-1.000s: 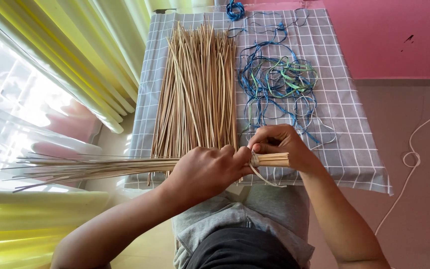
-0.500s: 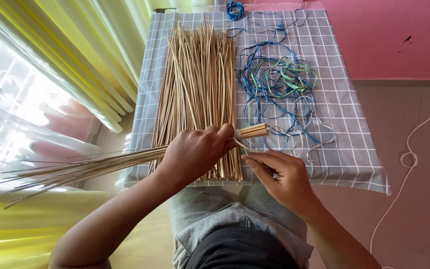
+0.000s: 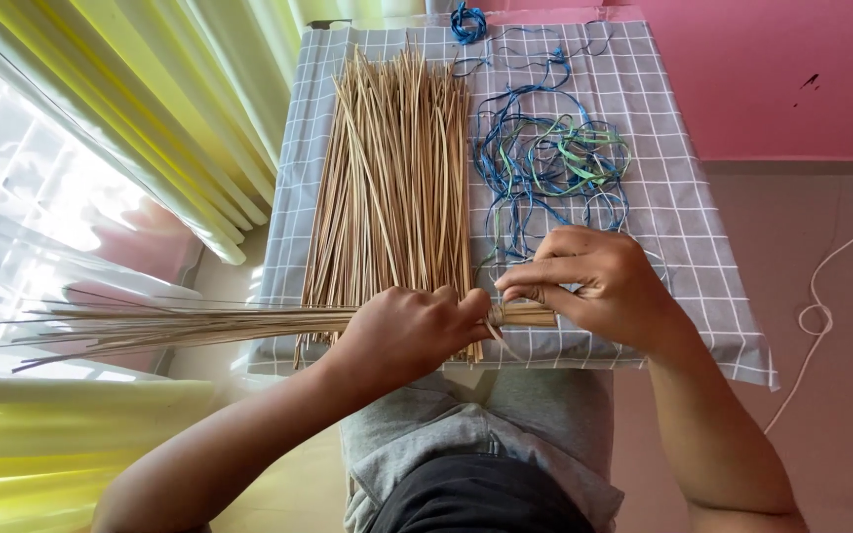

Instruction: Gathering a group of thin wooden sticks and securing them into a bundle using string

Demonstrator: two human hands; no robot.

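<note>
My left hand (image 3: 402,331) is closed tight around a bunch of thin sticks (image 3: 180,324), so they stay together and don't spread. The long ends point to 9 o'clock. My right hand (image 3: 599,286) pinches the short thick end (image 3: 525,315) with its fingertips. More sticks (image 3: 392,168) lie flat at 12 o'clock on the grey checked cloth (image 3: 683,227), beside blue and green strings (image 3: 550,163), close enough to reach.

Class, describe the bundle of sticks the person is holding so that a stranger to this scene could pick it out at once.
Start at the grey checked cloth covering the table. At its near edge, the left hand and right hand grip a tight bundle of thin tan sticks. Unlike the loose pile lying lengthwise on the cloth, it lies crosswise, its tips fanning out past the cloth's left edge.
</note>
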